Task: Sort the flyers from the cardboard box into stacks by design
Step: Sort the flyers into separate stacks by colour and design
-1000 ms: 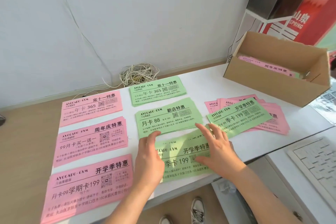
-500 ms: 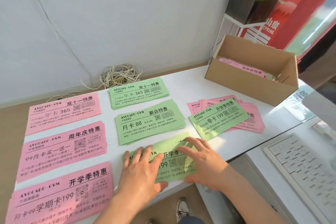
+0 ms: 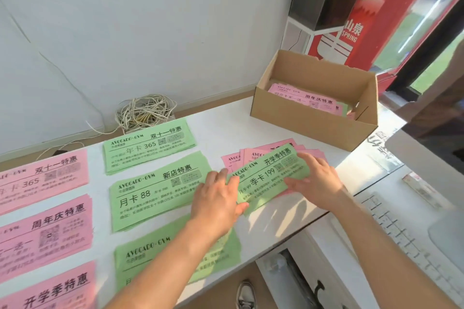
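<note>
A green flyer marked 季卡 199 [image 3: 266,175] lies on a loose pile of pink flyers [image 3: 251,158] right of centre. My left hand [image 3: 216,198] rests on its left end, fingers fairly straight and thumb on its lower corner. My right hand [image 3: 316,183] lies flat over its right end. The cardboard box [image 3: 301,120] stands behind, with a pink flyer [image 3: 308,100] on top inside. Sorted green stacks lie in a column: 年卡 365 [image 3: 148,148], 月卡 88 [image 3: 155,190] and a front one [image 3: 175,253] partly under my left forearm. Three pink stacks [image 3: 47,231] lie at the left.
A coil of white cable [image 3: 143,113] lies against the wall behind the white table [image 3: 226,133]. A white keyboard [image 3: 406,233] and a monitor [image 3: 439,133] stand on a lower desk at the right. A red panel [image 3: 364,20] rises behind the box.
Both hands left the front green stack and moved up and right onto the green 季卡 199 flyer on the pink pile. The camera turned right.
</note>
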